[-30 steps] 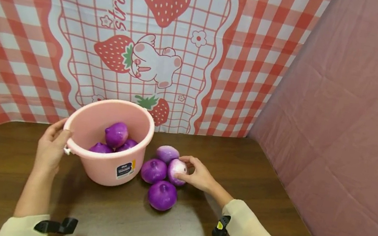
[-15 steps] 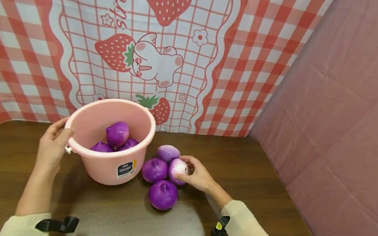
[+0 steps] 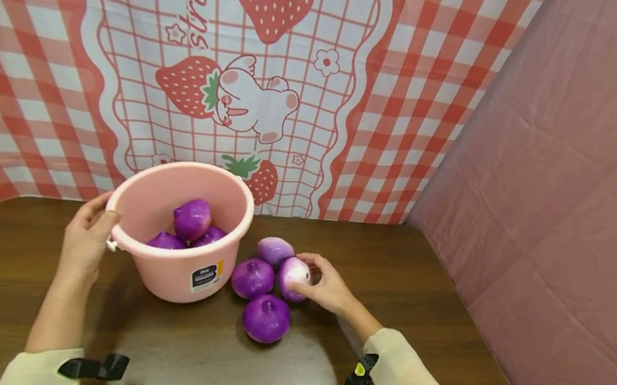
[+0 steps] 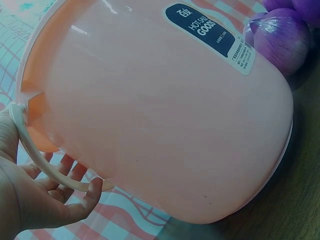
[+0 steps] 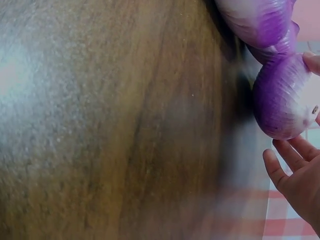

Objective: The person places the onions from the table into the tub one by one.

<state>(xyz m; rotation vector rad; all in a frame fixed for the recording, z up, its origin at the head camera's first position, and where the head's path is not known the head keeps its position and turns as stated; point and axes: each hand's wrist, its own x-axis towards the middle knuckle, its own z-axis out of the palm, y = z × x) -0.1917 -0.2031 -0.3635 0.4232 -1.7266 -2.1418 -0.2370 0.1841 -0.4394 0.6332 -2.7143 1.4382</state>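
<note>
A pink bucket (image 3: 169, 281) stands on the table, its mouth leaning toward the left hand (image 3: 84, 245). That hand grips the left side of the rim, thumb over the edge. In the left wrist view some fingers lie around the bucket's handle (image 4: 62, 177). Several purple onions (image 3: 192, 220) lie inside. The right hand (image 3: 328, 288) pinches an onion (image 3: 296, 277), thumb at its near side and fingers at the far side; its pale end points up and right. Right against it sit a paler onion (image 3: 275, 251) behind and a purple onion (image 3: 252, 278) to the left.
Another purple onion (image 3: 266, 319) sits nearest the front of the cluster. The brown wooden table (image 3: 186, 367) runs under everything. A strawberry-print checked cloth (image 3: 397, 119) hangs behind, and a plain pink cloth (image 3: 572, 192) closes off the right side.
The right hand and the onion it pinches have shifted very slightly to the right. The left hand, bucket and other onions have stayed in place.
</note>
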